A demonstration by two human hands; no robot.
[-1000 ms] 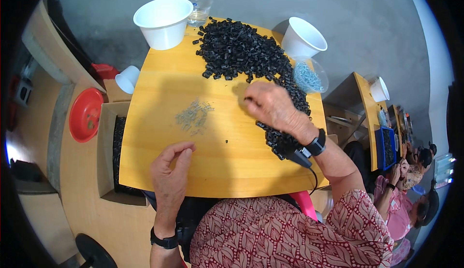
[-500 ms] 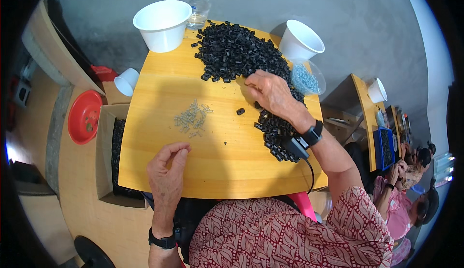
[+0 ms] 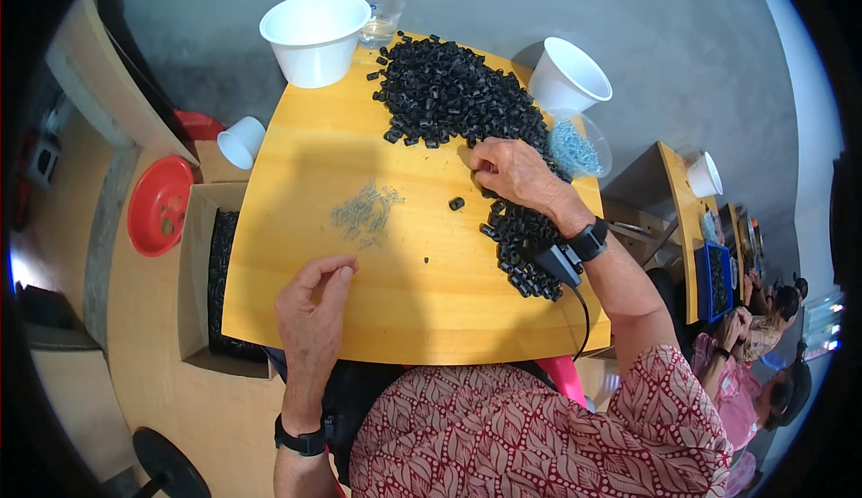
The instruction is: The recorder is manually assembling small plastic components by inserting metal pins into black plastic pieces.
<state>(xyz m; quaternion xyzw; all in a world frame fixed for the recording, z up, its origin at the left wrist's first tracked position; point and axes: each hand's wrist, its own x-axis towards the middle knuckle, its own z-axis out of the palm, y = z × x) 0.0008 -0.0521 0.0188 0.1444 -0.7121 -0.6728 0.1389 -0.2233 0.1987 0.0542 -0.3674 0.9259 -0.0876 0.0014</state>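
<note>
My right hand [image 3: 516,173] is at the near edge of a large heap of small black plastic parts [image 3: 449,89], fingers curled down and pressed together. Whatever its fingertips hold is hidden. Over the front left of the table, my left hand [image 3: 310,309] has thumb and forefinger pinched, and I cannot make out anything between them. A small loose pile of silver screws [image 3: 366,212] lies just beyond it. One single black part [image 3: 456,203] rests apart, near my right hand. More black parts [image 3: 525,246] spread beside my right wrist.
On the yellow wooden table [image 3: 269,291] stand a white tub [image 3: 314,44], a clear cup [image 3: 381,22], another white tub [image 3: 570,76] and a clear bowl of bluish screws [image 3: 576,146]. A cardboard box [image 3: 199,282] and red basin [image 3: 160,206] sit at left. Other people work at far right.
My right hand has shifted slightly nearer along the edge of the black heap, fingers more curled. My left hand stays nearly still. The whole view has shifted a little.
</note>
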